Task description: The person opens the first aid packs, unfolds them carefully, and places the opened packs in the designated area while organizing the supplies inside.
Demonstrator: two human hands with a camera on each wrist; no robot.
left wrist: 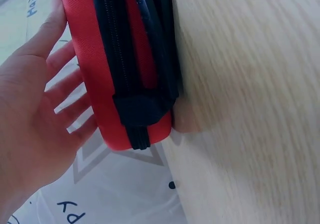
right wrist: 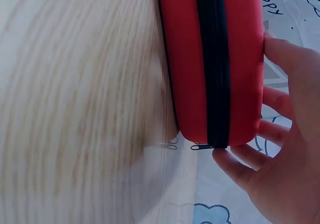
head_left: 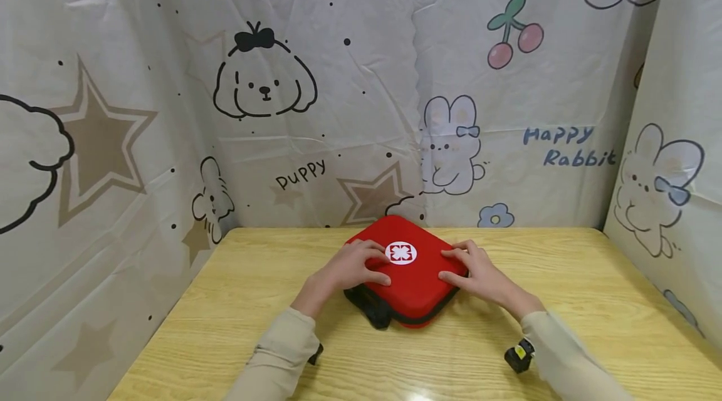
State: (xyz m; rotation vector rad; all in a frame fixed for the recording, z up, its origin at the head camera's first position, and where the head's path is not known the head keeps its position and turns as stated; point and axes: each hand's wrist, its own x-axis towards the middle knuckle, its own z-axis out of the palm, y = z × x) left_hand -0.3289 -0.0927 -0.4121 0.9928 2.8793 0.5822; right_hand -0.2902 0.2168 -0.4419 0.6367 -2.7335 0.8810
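A red zippered hard case (head_left: 414, 291) lies flat on the table, turned cornerwise. Its top bears a round white emblem (head_left: 401, 253) with a red four-lobed mark. On its front left side is a black carry handle (head_left: 375, 310). My left hand (head_left: 351, 263) rests on the left part of the lid, fingers spread and slightly bent. At the right corner, my right hand (head_left: 481, 272) touches the lid with thumb and fingertips. In the right wrist view, some of its fingers lie against the case's end, near a metal zipper pull (right wrist: 201, 147). The zipper (right wrist: 215, 69) looks closed there.
The light wooden table (head_left: 254, 301) ends at the back against a hanging patterned cloth (head_left: 338, 75). More cloth hangs along the left and right sides. A black device (head_left: 519, 356) is strapped at the right wrist; part of another shows at the left wrist.
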